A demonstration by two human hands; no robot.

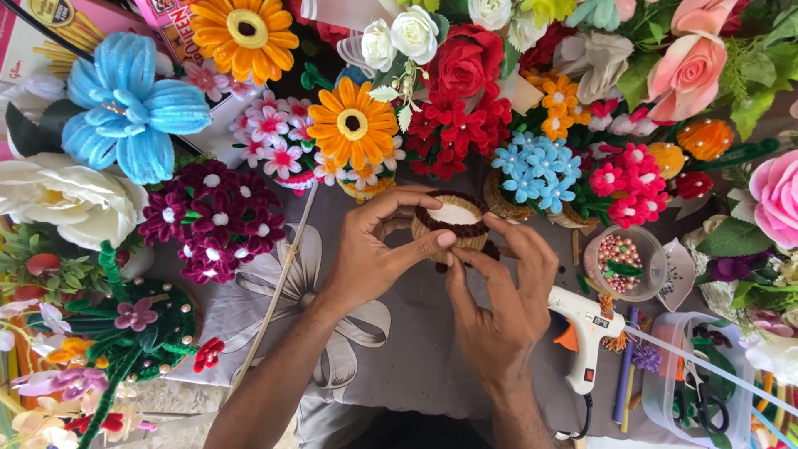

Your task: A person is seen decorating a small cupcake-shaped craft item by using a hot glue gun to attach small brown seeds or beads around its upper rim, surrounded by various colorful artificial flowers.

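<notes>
Near the far edge of the grey flowered cloth [332,349], the small round woven basket with dark brown pipe-cleaner rim [453,220] stands upright, left hand [374,254] cupping it, right hand [503,291] pinching its near rim.

Fuzzy pipe-cleaner rim on woven basket [453,223]; glossy plastic glue gun [586,328]

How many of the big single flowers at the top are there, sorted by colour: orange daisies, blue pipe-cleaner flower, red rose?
Orange daisies: 2
Blue pipe-cleaner flower: 1
Red rose: 1
Total: 4
Below them, the left hand and right hand hold a small woven pot.
</notes>
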